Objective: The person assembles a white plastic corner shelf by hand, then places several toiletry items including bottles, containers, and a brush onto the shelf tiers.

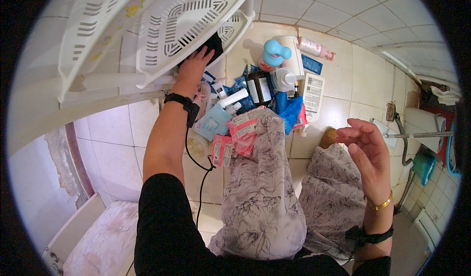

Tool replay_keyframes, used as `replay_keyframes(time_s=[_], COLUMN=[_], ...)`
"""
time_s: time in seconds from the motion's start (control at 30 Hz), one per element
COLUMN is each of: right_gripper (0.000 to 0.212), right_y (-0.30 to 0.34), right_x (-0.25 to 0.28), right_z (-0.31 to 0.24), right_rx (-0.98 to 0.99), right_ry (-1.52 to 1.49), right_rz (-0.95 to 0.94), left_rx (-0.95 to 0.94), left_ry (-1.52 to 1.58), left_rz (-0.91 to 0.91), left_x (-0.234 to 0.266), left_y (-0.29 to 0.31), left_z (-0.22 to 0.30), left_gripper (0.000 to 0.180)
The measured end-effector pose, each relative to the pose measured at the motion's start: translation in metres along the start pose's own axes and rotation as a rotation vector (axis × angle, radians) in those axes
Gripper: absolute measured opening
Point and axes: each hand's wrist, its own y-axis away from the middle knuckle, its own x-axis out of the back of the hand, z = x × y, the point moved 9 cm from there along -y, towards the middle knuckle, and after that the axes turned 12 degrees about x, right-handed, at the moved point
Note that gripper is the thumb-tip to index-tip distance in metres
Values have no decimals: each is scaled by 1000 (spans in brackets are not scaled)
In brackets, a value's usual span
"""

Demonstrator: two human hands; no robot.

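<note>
My left hand [195, 66] reaches to a white plastic shelf rack [196, 18] at the upper left. Its fingers press over a bunched black thing, seemingly a cloth [215, 45], at the lower tier; part of it is hidden behind the tier above. My right hand [365, 151] hangs in the air over my right knee, fingers apart and slightly bent, with nothing in it. Below the rack, many toiletries crowd the floor: a dark bottle with a white label [260, 88], a blue-topped container [274, 54], a white tube [233, 98] and pink packets [245, 125].
A pink bottle [316, 49] and a white labelled pack [314, 95] lie farther right on the tiles. A blue plastic bag [289, 110] is near my knee. A black cable [200, 197] hangs from my left wrist. Pipes and a hose [403, 141] stand at the right wall.
</note>
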Motion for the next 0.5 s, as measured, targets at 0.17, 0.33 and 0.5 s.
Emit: replay_keyframes(time_s=[0.17, 0.33, 0.5], right_gripper=[46, 47, 47], right_y=[3, 8, 12], right_x=[3, 9, 9], right_z=[-4, -2, -6], right_rx=[11, 4, 17], right_ry=[-3, 5, -6], right_rz=[-9, 3, -11], left_rx=[51, 95, 163], left_ry=[92, 99, 59], left_rz=[-116, -192, -285], left_x=[-2, 19, 17], left_y=[1, 5, 16], left_z=[-2, 12, 10], left_gripper=[80, 84, 84])
